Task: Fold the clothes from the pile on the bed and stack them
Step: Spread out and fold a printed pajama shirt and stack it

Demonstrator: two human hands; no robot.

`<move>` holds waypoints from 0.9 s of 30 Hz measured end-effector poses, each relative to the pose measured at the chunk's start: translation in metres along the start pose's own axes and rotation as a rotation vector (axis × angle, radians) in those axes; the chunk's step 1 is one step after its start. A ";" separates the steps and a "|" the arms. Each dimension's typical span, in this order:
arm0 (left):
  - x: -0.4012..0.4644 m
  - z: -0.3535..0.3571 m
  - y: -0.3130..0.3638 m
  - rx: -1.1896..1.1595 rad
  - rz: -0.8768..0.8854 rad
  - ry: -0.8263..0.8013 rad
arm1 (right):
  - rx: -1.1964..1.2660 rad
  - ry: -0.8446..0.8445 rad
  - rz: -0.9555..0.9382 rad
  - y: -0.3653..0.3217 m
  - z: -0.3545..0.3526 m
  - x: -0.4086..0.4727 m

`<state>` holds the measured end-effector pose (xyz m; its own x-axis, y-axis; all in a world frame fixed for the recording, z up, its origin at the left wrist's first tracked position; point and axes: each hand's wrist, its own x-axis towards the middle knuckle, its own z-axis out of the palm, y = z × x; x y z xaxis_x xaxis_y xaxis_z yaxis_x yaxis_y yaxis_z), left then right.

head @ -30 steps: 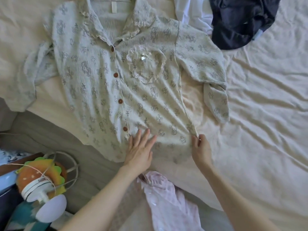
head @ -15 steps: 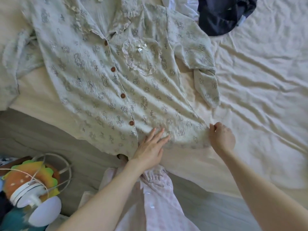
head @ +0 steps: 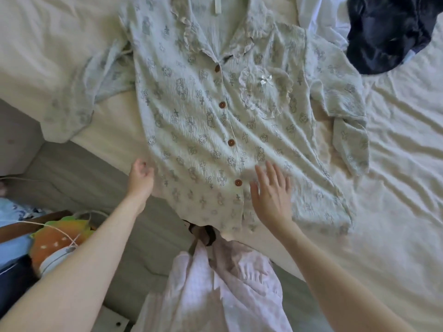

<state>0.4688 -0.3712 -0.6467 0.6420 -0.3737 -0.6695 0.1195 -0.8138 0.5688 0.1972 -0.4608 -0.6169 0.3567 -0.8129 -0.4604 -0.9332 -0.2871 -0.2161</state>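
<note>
The left hand (head: 140,176) pinches the side hem of the pale green printed button-front pyjama shirt (head: 203,130), which is spread face-up on the cream bedsheet (head: 395,188). The right hand (head: 272,195) lies flat, fingers spread, beside the lowest button. The white neck label's (head: 217,7) writing is unreadable.

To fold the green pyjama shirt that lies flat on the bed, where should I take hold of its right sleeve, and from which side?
Pinch the right sleeve at its cuff end, coming from the right, over the bare bed sheet. The sleeve lies bent downward beside the pyjama shirt body, so its loose end is free and probably swings inward over the front easily.
</note>
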 end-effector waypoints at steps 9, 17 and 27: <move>0.007 -0.014 -0.011 -0.077 -0.177 -0.528 | -0.053 -0.124 0.061 -0.006 0.009 0.013; -0.047 -0.053 -0.054 -0.213 -0.023 -0.392 | 0.009 -0.124 0.142 -0.036 0.008 -0.004; -0.060 -0.055 -0.101 -0.020 -0.082 -0.437 | -0.017 -0.273 0.169 -0.036 0.020 -0.011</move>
<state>0.4597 -0.2419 -0.6378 0.2501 -0.4644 -0.8496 0.1745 -0.8415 0.5113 0.2278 -0.4312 -0.6206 0.1932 -0.6847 -0.7028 -0.9800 -0.1697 -0.1040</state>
